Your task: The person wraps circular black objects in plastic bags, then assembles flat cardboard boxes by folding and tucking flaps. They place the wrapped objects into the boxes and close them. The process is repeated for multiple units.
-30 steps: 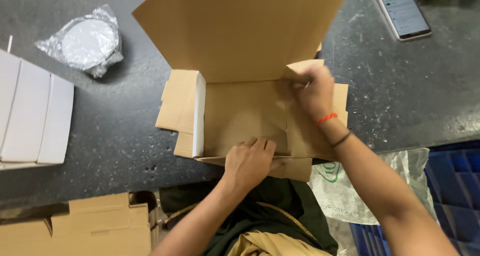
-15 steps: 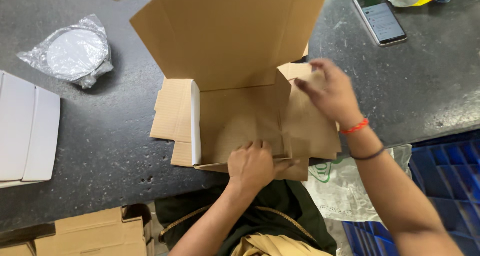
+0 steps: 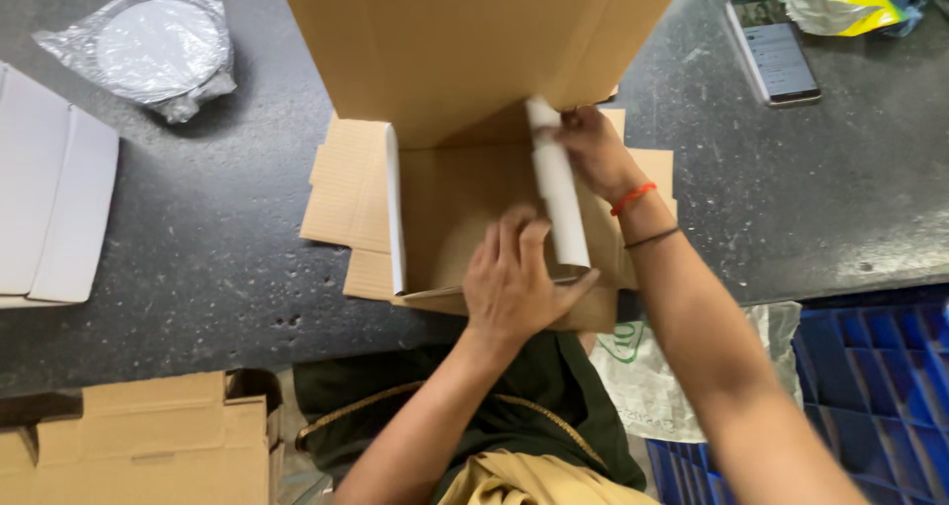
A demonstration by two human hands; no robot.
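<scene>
A flat-pack cardboard box (image 3: 445,199) lies on the dark speckled table (image 3: 198,238), its big lid flap standing up at the back. Its left side wall (image 3: 393,209) is upright, white face showing. My right hand (image 3: 591,149) grips the right side flap (image 3: 557,184) near its far end and holds it raised, white side out. My left hand (image 3: 514,283) presses on the box's front edge, fingers against the near end of that same flap.
A round white disc in clear plastic wrap (image 3: 153,50) lies at the back left. White folded cartons (image 3: 49,194) sit at the left edge, a phone (image 3: 773,50) and a yellow-green packet (image 3: 840,1) at the back right. Brown boxes (image 3: 138,441) and a blue crate (image 3: 870,396) stand below.
My right hand has lifted the right side flap from lying flat to standing upright. My left hand has slid right along the front edge to meet it.
</scene>
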